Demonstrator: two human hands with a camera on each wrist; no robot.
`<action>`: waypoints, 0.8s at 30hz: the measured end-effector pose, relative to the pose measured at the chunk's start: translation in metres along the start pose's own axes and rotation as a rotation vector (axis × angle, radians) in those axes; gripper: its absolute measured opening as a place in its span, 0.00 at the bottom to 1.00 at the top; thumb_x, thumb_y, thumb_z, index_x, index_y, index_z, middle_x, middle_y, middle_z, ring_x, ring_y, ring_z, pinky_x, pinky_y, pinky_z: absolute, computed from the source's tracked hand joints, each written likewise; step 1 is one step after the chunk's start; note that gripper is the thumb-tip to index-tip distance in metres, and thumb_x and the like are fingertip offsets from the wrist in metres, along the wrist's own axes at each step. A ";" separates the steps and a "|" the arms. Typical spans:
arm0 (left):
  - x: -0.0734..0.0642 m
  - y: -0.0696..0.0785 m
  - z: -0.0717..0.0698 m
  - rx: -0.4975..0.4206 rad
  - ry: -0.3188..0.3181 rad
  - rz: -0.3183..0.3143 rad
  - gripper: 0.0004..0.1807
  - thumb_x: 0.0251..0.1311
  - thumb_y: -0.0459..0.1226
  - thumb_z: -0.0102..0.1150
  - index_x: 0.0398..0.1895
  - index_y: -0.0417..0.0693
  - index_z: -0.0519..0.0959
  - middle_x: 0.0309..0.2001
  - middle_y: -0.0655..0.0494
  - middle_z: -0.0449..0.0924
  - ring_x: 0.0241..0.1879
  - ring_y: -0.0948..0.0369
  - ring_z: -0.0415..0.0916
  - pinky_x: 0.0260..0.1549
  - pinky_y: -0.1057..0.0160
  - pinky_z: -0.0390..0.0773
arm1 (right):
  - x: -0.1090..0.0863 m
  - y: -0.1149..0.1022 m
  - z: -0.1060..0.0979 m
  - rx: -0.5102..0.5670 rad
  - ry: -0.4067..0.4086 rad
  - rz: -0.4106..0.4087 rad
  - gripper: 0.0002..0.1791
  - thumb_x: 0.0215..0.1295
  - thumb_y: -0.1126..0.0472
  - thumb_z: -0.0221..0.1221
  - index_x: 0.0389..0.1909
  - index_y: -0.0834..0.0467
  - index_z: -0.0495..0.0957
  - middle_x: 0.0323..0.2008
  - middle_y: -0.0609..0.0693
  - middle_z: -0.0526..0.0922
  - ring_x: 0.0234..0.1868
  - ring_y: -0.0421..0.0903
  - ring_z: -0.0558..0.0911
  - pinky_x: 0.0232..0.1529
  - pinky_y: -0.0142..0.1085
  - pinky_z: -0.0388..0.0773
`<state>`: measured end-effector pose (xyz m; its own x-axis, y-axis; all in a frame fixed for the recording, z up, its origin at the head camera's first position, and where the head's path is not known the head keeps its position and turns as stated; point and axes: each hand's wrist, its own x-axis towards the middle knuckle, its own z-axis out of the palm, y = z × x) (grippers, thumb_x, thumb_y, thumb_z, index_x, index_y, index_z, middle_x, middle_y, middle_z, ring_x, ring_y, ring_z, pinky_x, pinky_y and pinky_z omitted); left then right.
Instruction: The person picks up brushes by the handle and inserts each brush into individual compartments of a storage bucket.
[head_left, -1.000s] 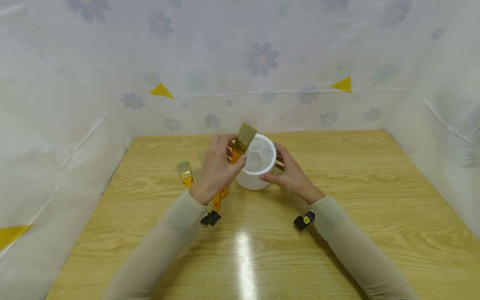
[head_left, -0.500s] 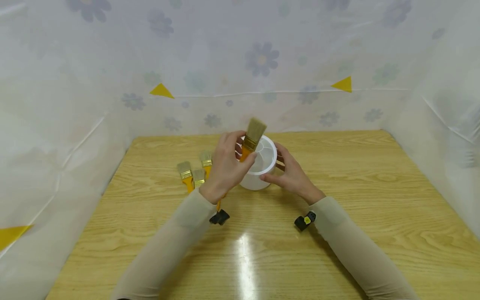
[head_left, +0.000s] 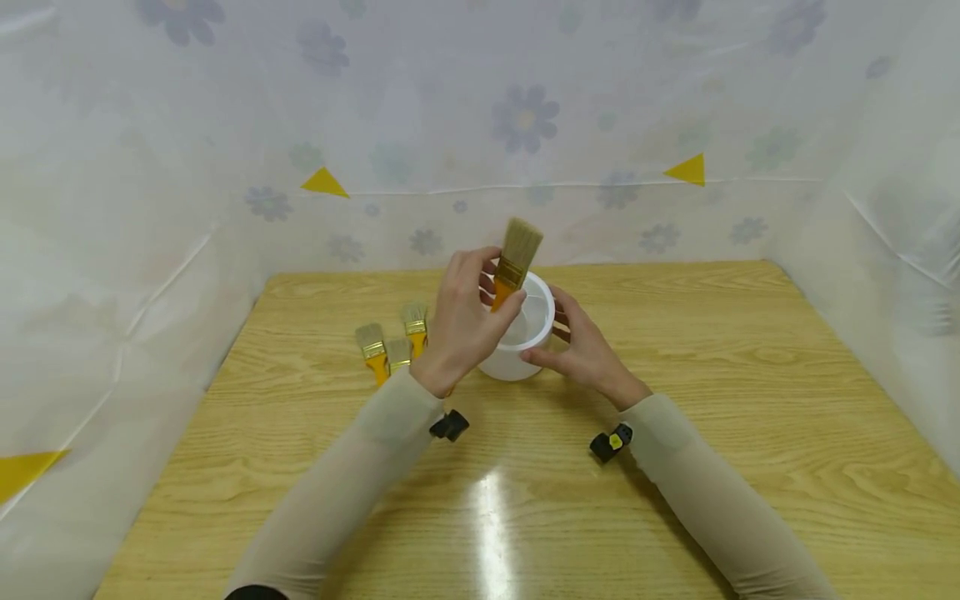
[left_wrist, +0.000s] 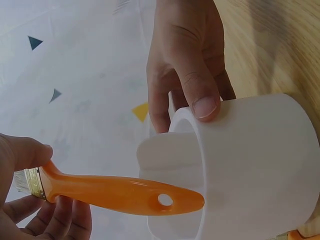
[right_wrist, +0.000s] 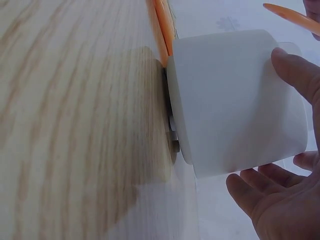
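My left hand [head_left: 468,321] pinches a paintbrush [head_left: 521,243] near its metal collar, pale bristles up and orange handle down. In the left wrist view the handle [left_wrist: 110,192] points at the mouth of a round white pen holder [left_wrist: 260,160]; whether its tip is inside the rim I cannot tell. Dividers split the holder's inside. It stands upright on the table, and my right hand [head_left: 581,350] grips its right side, thumb in front and fingers behind. The right wrist view shows the thumb [right_wrist: 292,70] against the holder's wall.
Several more paintbrushes lie left of the holder, among them one at the far left [head_left: 369,337] and one farther back [head_left: 415,317]; my left forearm hides part of them. The wooden table [head_left: 712,375] meets flowered sheeting [head_left: 525,200] behind and at both sides.
My left hand has moved right and slightly up with the paintbrush, bringing it over the pen holder and uncovering more of the brushes on the table. The right hand stays almost still.
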<state>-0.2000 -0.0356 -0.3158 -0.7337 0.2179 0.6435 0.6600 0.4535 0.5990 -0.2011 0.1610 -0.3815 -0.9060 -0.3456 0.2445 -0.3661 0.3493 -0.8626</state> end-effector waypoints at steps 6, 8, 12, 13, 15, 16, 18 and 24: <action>0.004 0.001 0.004 -0.027 0.027 0.029 0.28 0.55 0.36 0.66 0.57 0.36 0.69 0.42 0.46 0.70 0.35 0.56 0.72 0.33 0.64 0.79 | 0.000 0.002 0.000 -0.002 -0.004 0.001 0.51 0.54 0.59 0.70 0.74 0.52 0.49 0.66 0.53 0.63 0.64 0.53 0.66 0.62 0.57 0.63; 0.005 0.002 0.005 -0.035 0.038 0.038 0.28 0.54 0.35 0.67 0.57 0.36 0.70 0.41 0.46 0.70 0.35 0.56 0.72 0.32 0.65 0.79 | 0.000 0.002 0.000 -0.003 -0.003 -0.002 0.51 0.54 0.59 0.70 0.74 0.52 0.49 0.66 0.53 0.63 0.65 0.53 0.66 0.62 0.57 0.63; 0.007 0.003 0.008 -0.050 0.052 0.046 0.28 0.55 0.35 0.66 0.57 0.36 0.69 0.42 0.46 0.70 0.35 0.56 0.72 0.33 0.66 0.79 | 0.000 0.000 -0.001 -0.004 0.005 -0.007 0.51 0.53 0.59 0.70 0.74 0.52 0.50 0.65 0.53 0.63 0.64 0.53 0.66 0.62 0.57 0.63; 0.008 0.003 0.008 -0.051 0.055 0.045 0.28 0.55 0.35 0.66 0.57 0.36 0.69 0.42 0.46 0.70 0.35 0.56 0.72 0.33 0.66 0.78 | 0.000 0.000 -0.001 -0.004 0.007 -0.007 0.51 0.53 0.59 0.70 0.74 0.52 0.50 0.65 0.53 0.63 0.64 0.54 0.66 0.62 0.57 0.63; 0.009 0.003 0.009 -0.053 0.061 0.046 0.28 0.55 0.35 0.66 0.57 0.36 0.69 0.42 0.46 0.70 0.35 0.56 0.72 0.33 0.66 0.78 | -0.001 0.000 -0.001 -0.004 0.011 -0.010 0.51 0.53 0.60 0.70 0.74 0.52 0.50 0.65 0.53 0.63 0.64 0.54 0.66 0.62 0.57 0.63; 0.010 0.003 0.010 -0.054 0.064 0.047 0.28 0.55 0.35 0.66 0.57 0.36 0.69 0.42 0.46 0.70 0.35 0.56 0.72 0.33 0.66 0.78 | -0.001 -0.001 -0.001 -0.003 0.013 -0.009 0.51 0.53 0.60 0.70 0.74 0.52 0.50 0.65 0.53 0.63 0.64 0.55 0.66 0.62 0.57 0.63; 0.011 0.003 0.011 -0.057 0.071 0.048 0.27 0.55 0.35 0.66 0.57 0.36 0.69 0.42 0.45 0.70 0.35 0.56 0.72 0.33 0.66 0.78 | -0.001 -0.001 -0.001 -0.006 0.015 -0.010 0.51 0.53 0.60 0.70 0.74 0.53 0.50 0.65 0.53 0.63 0.65 0.54 0.66 0.62 0.58 0.63; 0.012 0.001 0.015 -0.065 0.090 0.054 0.27 0.54 0.34 0.66 0.57 0.36 0.69 0.41 0.45 0.70 0.35 0.57 0.72 0.34 0.66 0.79 | -0.002 -0.002 -0.001 -0.010 0.020 -0.015 0.50 0.53 0.61 0.70 0.73 0.53 0.50 0.65 0.54 0.63 0.64 0.54 0.66 0.62 0.58 0.62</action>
<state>-0.2102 -0.0198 -0.3150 -0.6814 0.1605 0.7141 0.7094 0.3852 0.5903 -0.1987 0.1618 -0.3799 -0.9046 -0.3331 0.2661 -0.3813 0.3530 -0.8544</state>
